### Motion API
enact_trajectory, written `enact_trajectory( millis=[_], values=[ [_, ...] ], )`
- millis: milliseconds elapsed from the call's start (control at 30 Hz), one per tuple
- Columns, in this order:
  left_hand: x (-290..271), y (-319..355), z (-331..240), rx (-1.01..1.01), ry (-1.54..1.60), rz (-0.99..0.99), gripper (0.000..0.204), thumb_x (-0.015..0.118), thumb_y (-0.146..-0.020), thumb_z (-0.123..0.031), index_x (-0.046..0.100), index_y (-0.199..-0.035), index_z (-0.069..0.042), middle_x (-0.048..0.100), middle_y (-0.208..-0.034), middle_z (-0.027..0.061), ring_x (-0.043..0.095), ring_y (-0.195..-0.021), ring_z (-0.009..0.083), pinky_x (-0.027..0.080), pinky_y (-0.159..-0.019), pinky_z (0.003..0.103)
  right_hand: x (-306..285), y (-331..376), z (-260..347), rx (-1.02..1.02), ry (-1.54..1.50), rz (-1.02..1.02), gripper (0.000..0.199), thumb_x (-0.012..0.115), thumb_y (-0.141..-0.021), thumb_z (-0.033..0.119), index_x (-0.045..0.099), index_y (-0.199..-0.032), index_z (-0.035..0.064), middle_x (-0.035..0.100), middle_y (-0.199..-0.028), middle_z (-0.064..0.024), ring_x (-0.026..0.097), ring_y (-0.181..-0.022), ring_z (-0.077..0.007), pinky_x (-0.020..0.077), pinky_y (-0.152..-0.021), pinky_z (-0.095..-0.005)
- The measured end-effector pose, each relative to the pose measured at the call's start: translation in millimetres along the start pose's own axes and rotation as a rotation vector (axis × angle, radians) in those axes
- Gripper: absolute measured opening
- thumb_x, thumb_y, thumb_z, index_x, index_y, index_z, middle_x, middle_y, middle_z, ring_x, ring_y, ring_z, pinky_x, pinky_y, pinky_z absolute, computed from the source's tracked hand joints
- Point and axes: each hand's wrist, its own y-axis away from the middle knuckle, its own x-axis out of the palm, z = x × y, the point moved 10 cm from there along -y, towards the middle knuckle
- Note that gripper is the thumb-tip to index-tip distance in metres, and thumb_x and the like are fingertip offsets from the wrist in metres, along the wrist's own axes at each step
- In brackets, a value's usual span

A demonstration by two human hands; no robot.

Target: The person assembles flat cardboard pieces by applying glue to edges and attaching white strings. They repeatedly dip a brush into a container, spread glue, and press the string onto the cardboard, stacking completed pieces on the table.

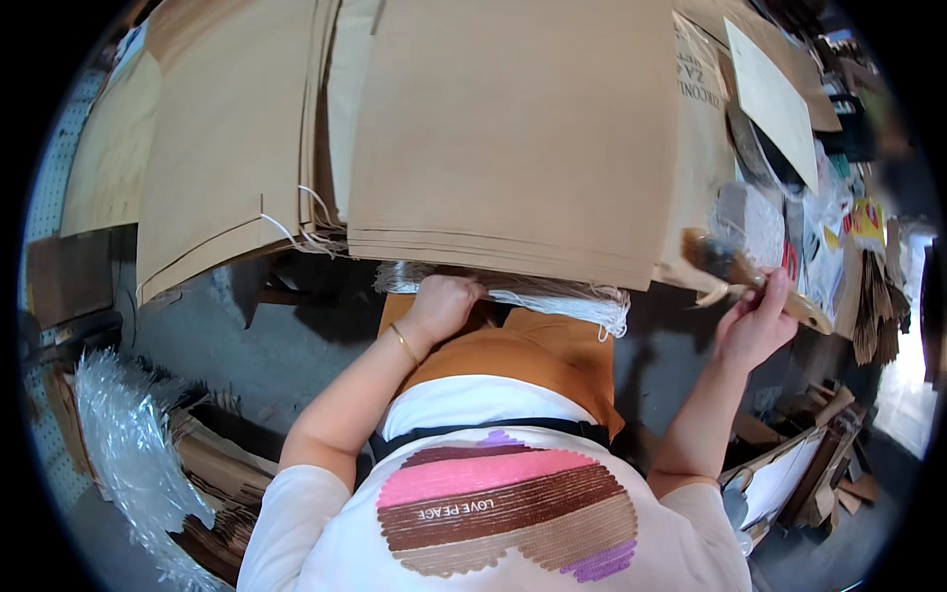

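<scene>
My right hand (755, 326) grips the wooden handle of a flat brush (728, 264), its dark bristles pointing left over the right part of the work surface. My left hand (449, 304) is closed just below the front edge of a stack of brown paper sheets (513, 138). It sits beside a bundle of white strings (572, 306) lying across my lap under that edge. What its fingers hold, if anything, is hidden.
To the left lies another brown paper stack (227, 128) with white cords (281, 229) at its corner. A small whitish block (750, 222) stands behind the brush. Clear plastic strips (133, 444) hang at lower left, and a box of scraps (789, 474) is at lower right.
</scene>
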Motion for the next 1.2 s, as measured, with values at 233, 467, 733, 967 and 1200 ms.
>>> enact_trajectory(
  millis=[233, 467, 733, 967, 1200],
  values=[
    [-79.4, 35.2, -28.0, -0.052, 0.255, -0.28, 0.005, 0.062, -0.078, -0.005, 0.058, -0.081, -0.004, 0.059, -0.077, 0.0106, 0.057, -0.068, 0.0321, 0.046, -0.059, 0.039, 170.5, 124.3, -3.5, 0.236, 0.027, 0.698, 0.011, 0.065, -0.086, 0.006, 0.069, -0.094, -0.0009, 0.065, -0.078, -0.0037, 0.055, -0.064, -0.0059, 0.0448, -0.055, -0.0207],
    [-167.8, 54.3, -19.3, -0.178, -0.29, -0.376, 0.014, 0.059, -0.071, -0.003, 0.056, -0.084, -0.003, 0.06, -0.114, 0.0145, 0.058, -0.079, 0.0248, 0.048, -0.062, 0.035, 256.5, 173.1, -0.8, 0.107, 0.1, 0.873, 0.009, 0.066, -0.084, 0.006, 0.067, -0.079, -0.0017, 0.063, -0.068, -0.0037, 0.056, -0.061, -0.0092, 0.0462, -0.058, -0.0236],
    [-149.3, 13.2, -1.0, -0.228, -0.44, -0.163, 0.026, 0.062, -0.065, 0.002, 0.056, -0.089, -0.001, 0.052, -0.132, 0.018, 0.059, -0.091, 0.0265, 0.052, -0.071, 0.033, 212.0, 123.1, -20.4, 0.013, 0.645, 0.796, 0.019, 0.066, -0.079, 0.016, 0.063, -0.069, 0.0009, 0.061, -0.059, -0.0101, 0.059, -0.052, -0.0172, 0.0476, -0.053, -0.0301],
    [-148.0, 11.5, -3.1, -0.216, -0.442, -0.154, 0.019, 0.061, -0.068, 0.002, 0.055, -0.086, 0.0, 0.053, -0.129, 0.0213, 0.061, -0.091, 0.0277, 0.053, -0.072, 0.035, 160.8, 78.3, -8.2, -0.451, 0.963, 0.634, 0.022, 0.066, -0.077, 0.019, 0.059, -0.063, 0.0044, 0.058, -0.057, -0.0103, 0.058, -0.051, -0.0289, 0.0453, -0.049, -0.035],
    [-146.3, 7.2, -7.9, -0.229, -0.414, -0.115, 0.02, 0.061, -0.067, 0.005, 0.055, -0.085, 0.001, 0.053, -0.128, 0.0225, 0.061, -0.095, 0.0294, 0.052, -0.077, 0.035, 160.6, 95.2, 3.4, 0.141, 0.253, 0.522, 0.018, 0.071, -0.08, 0.014, 0.06, -0.072, 0.0021, 0.057, -0.059, -0.0091, 0.058, -0.053, -0.0134, 0.0474, -0.051, -0.03]
  ],
)
